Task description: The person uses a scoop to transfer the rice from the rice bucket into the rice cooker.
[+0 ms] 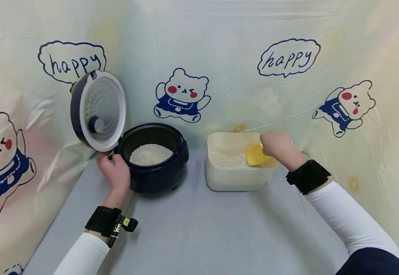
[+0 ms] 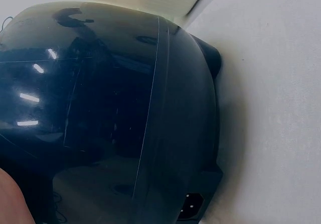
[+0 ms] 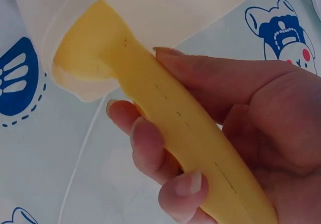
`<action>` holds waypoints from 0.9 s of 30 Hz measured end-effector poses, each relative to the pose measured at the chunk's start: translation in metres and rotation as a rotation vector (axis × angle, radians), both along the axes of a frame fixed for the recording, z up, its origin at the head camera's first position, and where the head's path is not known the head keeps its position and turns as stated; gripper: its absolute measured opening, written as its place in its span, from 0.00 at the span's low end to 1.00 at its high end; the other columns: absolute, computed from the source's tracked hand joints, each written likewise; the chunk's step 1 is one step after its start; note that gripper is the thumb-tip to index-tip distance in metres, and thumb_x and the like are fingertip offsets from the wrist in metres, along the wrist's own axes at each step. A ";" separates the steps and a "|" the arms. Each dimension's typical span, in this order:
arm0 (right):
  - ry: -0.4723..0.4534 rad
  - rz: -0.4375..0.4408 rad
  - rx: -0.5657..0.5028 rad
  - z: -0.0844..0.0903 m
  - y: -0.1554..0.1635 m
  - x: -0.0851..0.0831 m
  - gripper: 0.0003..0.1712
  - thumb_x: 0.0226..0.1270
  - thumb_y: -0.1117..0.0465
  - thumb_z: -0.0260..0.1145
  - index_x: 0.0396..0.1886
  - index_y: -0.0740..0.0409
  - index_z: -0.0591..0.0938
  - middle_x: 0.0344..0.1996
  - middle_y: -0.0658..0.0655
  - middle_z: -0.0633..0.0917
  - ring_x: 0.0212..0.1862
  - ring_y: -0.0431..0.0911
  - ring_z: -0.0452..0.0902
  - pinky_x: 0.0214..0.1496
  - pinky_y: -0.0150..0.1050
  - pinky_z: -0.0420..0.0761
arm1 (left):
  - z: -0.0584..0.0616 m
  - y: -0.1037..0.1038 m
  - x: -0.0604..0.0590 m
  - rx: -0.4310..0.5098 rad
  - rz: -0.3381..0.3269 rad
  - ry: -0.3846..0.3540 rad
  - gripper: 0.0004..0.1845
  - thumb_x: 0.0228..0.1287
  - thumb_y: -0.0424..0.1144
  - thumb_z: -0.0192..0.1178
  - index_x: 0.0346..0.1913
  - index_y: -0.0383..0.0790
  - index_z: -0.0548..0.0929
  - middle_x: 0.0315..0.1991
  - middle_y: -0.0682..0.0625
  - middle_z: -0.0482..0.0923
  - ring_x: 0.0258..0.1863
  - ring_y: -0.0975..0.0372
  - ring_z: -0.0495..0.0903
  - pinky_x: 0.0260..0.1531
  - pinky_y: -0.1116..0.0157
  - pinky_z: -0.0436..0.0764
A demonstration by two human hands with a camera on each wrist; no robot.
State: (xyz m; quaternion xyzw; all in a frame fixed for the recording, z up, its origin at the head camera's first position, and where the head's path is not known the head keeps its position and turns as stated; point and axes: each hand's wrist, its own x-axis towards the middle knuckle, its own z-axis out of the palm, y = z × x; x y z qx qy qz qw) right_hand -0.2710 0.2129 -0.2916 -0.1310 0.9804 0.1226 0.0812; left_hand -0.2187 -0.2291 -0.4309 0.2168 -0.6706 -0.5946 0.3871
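Leftmost, our left hand (image 1: 114,170) curled against the dark rice cooker (image 1: 158,160), finger grip hard to tell, raised lid (image 1: 99,110) above it, white rice bin (image 1: 235,179) beside, our right hand (image 1: 276,145) clamped on the yellow scoop (image 1: 256,156) inside.

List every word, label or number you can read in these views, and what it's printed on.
"happy": in a speech bubble on the left backdrop sheet, above the rice cooker lid.
"happy": in a second speech bubble on the back backdrop sheet, above the rice container.
No readable text shows on the rice cooker, the yellow scoop or the wrist straps; the scoop's small marks are not legible.
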 end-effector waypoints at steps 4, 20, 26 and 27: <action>-0.004 -0.029 -0.010 0.000 -0.001 -0.001 0.13 0.68 0.70 0.57 0.22 0.59 0.75 0.19 0.52 0.64 0.24 0.47 0.62 0.26 0.40 0.64 | -0.002 0.000 0.001 0.008 0.008 -0.001 0.19 0.74 0.29 0.43 0.60 0.24 0.77 0.57 0.40 0.69 0.52 0.58 0.65 0.58 0.63 0.65; -0.095 -0.035 -0.065 -0.022 0.010 -0.011 0.12 0.72 0.65 0.59 0.25 0.59 0.75 0.21 0.53 0.66 0.28 0.49 0.66 0.33 0.42 0.69 | -0.004 0.001 0.000 0.060 -0.022 -0.014 0.20 0.77 0.33 0.42 0.63 0.30 0.75 0.62 0.46 0.65 0.51 0.61 0.64 0.54 0.67 0.64; -0.090 -0.108 -0.156 -0.038 0.015 -0.015 0.13 0.73 0.57 0.66 0.33 0.62 0.80 0.23 0.54 0.72 0.29 0.49 0.71 0.31 0.40 0.69 | -0.003 0.002 0.001 0.065 -0.030 -0.017 0.20 0.77 0.33 0.42 0.65 0.31 0.75 0.64 0.42 0.65 0.52 0.61 0.64 0.54 0.67 0.64; -0.095 -0.125 -0.169 -0.040 0.016 -0.015 0.13 0.73 0.56 0.67 0.35 0.62 0.80 0.24 0.54 0.73 0.30 0.49 0.72 0.31 0.40 0.69 | -0.003 0.002 0.001 0.065 -0.030 -0.018 0.21 0.77 0.33 0.42 0.65 0.31 0.75 0.64 0.42 0.65 0.52 0.61 0.64 0.54 0.67 0.64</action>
